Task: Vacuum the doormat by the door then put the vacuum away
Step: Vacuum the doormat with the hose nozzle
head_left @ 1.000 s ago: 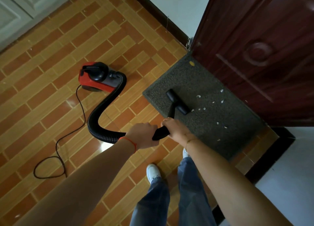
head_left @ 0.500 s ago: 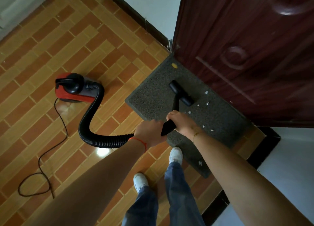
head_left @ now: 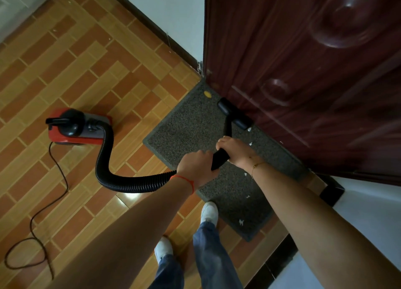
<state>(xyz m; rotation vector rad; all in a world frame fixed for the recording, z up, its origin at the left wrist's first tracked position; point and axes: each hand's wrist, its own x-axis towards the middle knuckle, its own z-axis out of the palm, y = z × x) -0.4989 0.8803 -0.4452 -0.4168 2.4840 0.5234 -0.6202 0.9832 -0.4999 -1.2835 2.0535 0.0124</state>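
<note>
Gripping black wand (head_left: pixel 220 158), both hands' fingers (head_left: pixel 223 141) curled round it, nozzle (head_left: pixel 235 116) on doormat (head_left: pixel 184 126)

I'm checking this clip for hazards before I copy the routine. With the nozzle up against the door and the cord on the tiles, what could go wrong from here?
The nozzle head sits right at the door; another push could knock it against the wood.

White scraps lie on the doormat near the person's shoes, behind the nozzle, so they may get missed.

The cord loops loosely across the tiles beside the person's feet and could catch a foot when stepping back.
</note>
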